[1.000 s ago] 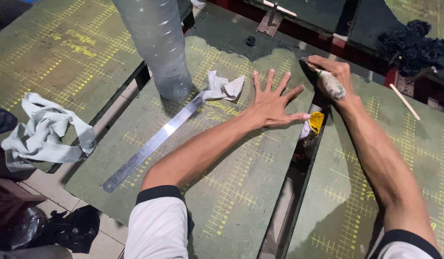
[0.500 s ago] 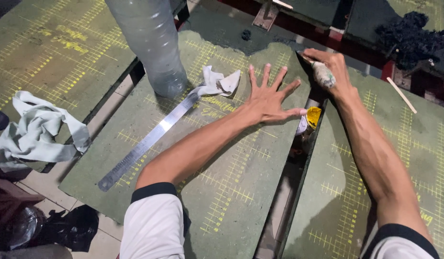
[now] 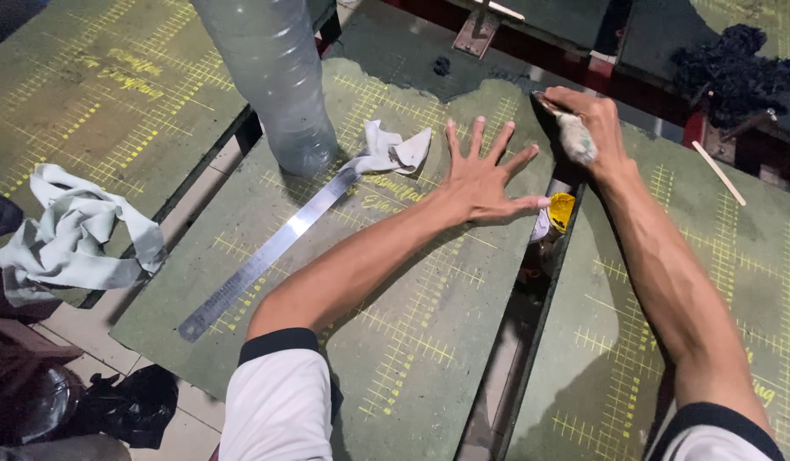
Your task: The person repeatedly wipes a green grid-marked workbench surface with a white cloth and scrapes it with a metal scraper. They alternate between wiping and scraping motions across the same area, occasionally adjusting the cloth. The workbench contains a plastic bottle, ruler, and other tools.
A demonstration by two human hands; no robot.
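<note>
Head view only. Left hand [image 3: 479,181] pressed flat on green gridded board [image 3: 395,341], fingers [image 3: 453,141] splayed wide, palm down, holding nothing. Thumb tip just beside a small yellow object [image 3: 561,210] sitting in the gap between boards.

Right hand [image 3: 587,128] curled shut around a paint-smeared tool [image 3: 573,132]; dark tip sticking out past the fingers, resting at the board's upper edge where the green coating ends ragged. Cannot tell exactly what kind of tool.

Left of the splayed fingers: crumpled white rag [image 3: 393,152], touching the end of a long steel ruler [image 3: 267,253] that runs diagonally down and away. Past the rag, a large clear plastic bottle [image 3: 275,77] standing on the same board. Far left, a bigger grey-white cloth [image 3: 70,239] on the neighbouring board's edge.

Beyond the right hand: thin wooden stick [image 3: 718,172] lying on the right-hand board, dark fuzzy clump [image 3: 732,68] further up.
</note>
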